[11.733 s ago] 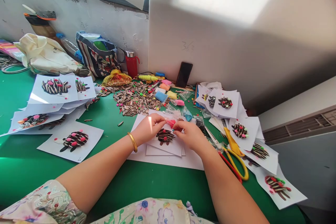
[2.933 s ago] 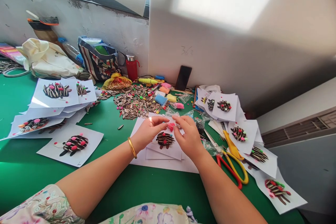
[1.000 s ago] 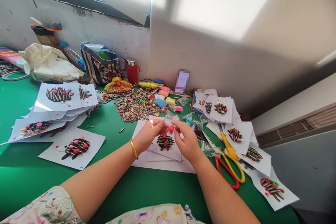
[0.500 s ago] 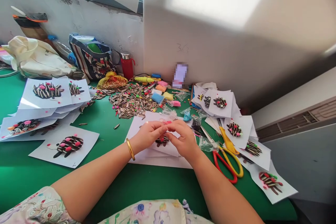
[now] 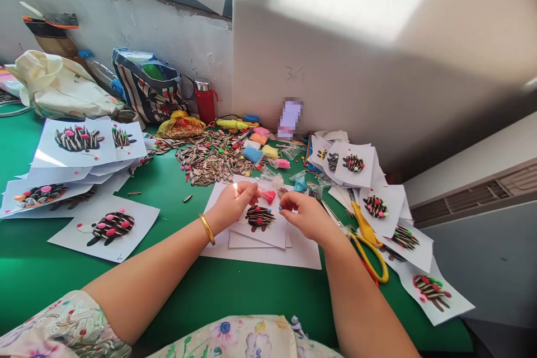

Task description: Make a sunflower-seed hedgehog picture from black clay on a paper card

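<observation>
A white card [image 5: 271, 236] lies on white paper in front of me, with a hedgehog figure [image 5: 259, 216] of striped sunflower seeds and dark clay on it. Small blue and red dots show on the seeds. Just right of the figure, my right hand [image 5: 308, 217] pinches a small blue clay ball [image 5: 281, 208] between thumb and fingertips. My left hand [image 5: 233, 205] is over the card's upper left side, thumb and fingers pressed together; whatever they may hold is hidden. A pink-red clay lump [image 5: 268, 196] sits between the hands.
Loose sunflower seeds [image 5: 210, 159] and coloured clay packs [image 5: 253, 154] lie behind the card. Finished hedgehog cards are stacked left [image 5: 78, 142] and right [image 5: 354, 162]. Yellow-handled scissors [image 5: 373, 257] lie by my right forearm. A red flask [image 5: 205, 102] and bags stand along the wall.
My hands were together over the card and have moved apart, left hand leftward and right hand rightward. The hedgehog figure is now uncovered, and the blue ball shows in my right fingertips.
</observation>
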The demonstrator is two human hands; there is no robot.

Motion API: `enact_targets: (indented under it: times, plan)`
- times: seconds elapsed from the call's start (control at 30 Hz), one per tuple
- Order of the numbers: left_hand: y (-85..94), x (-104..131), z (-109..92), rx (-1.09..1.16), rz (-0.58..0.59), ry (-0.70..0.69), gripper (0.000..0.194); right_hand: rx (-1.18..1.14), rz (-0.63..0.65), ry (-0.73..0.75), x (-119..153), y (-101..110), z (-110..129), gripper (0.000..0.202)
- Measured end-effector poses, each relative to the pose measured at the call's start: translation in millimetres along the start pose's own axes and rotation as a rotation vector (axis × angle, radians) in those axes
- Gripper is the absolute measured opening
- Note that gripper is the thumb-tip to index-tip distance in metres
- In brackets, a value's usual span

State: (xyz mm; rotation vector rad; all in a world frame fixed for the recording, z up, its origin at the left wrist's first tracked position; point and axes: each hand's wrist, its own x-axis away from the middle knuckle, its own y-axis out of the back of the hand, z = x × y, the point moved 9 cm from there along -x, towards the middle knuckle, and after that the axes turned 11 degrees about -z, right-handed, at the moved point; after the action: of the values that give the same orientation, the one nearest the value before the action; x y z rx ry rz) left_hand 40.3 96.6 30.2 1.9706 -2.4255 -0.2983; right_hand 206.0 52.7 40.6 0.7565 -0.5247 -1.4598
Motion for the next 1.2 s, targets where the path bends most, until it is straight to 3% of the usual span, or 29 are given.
enact_targets:
  times: [0.33,0.73,1.2]
  plan:
    - [1.1,-2,6,-0.046,-0.006,-0.036,0.051,0.24,0.108,0.093,0,-19,4,0.005]
    - [-0.1,-2,9,-0.036,0.007,-0.032,0.05,0.239,0.097,0.107,-2,-31,6,0.007]
    - [0.9,-3,12,-0.067,0.008,-0.041,0.048,0.234,0.108,0.114,-2,-26,6,0.006]
